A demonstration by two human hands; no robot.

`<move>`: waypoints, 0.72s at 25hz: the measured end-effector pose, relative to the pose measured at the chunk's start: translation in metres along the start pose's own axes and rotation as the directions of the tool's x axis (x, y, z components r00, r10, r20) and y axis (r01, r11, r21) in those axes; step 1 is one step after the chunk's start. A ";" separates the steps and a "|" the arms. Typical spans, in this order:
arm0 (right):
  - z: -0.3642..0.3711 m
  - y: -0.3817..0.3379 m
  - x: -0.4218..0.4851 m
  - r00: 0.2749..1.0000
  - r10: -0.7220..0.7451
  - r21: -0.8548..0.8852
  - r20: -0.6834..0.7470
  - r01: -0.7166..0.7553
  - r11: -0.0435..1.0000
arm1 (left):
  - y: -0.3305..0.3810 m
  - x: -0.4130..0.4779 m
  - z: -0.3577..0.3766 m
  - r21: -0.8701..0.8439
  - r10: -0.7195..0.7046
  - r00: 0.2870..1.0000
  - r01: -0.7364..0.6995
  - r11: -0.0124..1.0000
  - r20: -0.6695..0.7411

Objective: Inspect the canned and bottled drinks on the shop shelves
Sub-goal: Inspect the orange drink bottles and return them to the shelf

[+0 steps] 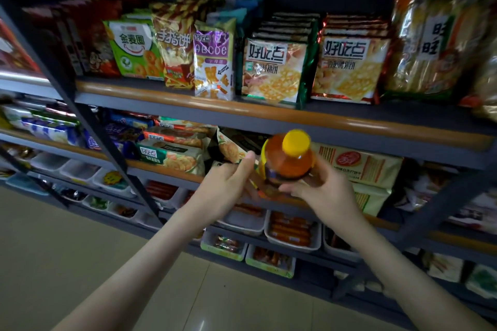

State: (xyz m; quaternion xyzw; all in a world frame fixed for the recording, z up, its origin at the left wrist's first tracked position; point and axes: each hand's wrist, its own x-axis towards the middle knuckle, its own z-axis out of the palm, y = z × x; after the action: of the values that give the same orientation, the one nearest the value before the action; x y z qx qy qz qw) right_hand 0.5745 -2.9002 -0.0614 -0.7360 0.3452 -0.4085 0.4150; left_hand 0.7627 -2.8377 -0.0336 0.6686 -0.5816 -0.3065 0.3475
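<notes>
An amber drink bottle (289,160) with a yellow cap is held upright in front of the second shelf, its cap tipped towards me. My right hand (320,191) grips it from the right and below, fingers curled round its lower body. My left hand (228,183) holds its left side, thumb up along the label and fingers behind. The bottle's base is hidden by my hands.
The top shelf (188,105) carries rows of biscuit and snack packets (271,70). More biscuit packs (172,156) lie on the second shelf. White trays (293,234) of sausages and sweets fill the lower shelves. A dark upright post (88,121) stands at left; tiled floor (107,263) lies below.
</notes>
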 end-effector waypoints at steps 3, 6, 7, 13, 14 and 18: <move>-0.017 -0.011 0.013 0.992 0.127 0.365 0.009 -0.122 0.923 | 0.006 0.012 -0.007 0.089 0.238 0.968 -0.244 0.966 0.073; -0.033 -0.026 0.019 0.999 0.045 0.469 0.029 -0.053 0.882 | 0.026 0.023 0.000 -0.112 0.286 0.949 -0.272 0.956 0.131; -0.037 -0.029 0.021 1.000 0.015 0.447 0.010 -0.018 0.894 | 0.034 0.027 0.002 -0.159 0.297 0.951 -0.281 0.946 0.088; -0.076 -0.074 0.034 0.970 -0.216 -0.012 -0.116 0.216 0.976 | 0.098 0.047 0.002 -0.054 0.435 0.893 -0.442 0.895 -0.114; -0.085 -0.085 0.038 0.951 -0.271 -0.013 -0.145 0.272 0.962 | 0.112 0.053 -0.003 -0.060 0.501 0.857 -0.509 0.858 -0.119; -0.130 -0.140 0.060 0.765 -0.562 -0.174 -0.315 0.536 0.826 | 0.172 0.082 -0.045 -0.216 0.772 0.635 -0.759 0.614 -0.037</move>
State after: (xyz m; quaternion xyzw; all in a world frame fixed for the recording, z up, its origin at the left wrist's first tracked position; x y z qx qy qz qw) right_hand 0.5085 -2.9356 0.1248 -0.7338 0.1983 -0.6240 0.1809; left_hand 0.7132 -2.9279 0.1324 0.3064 -0.7850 -0.2090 0.4962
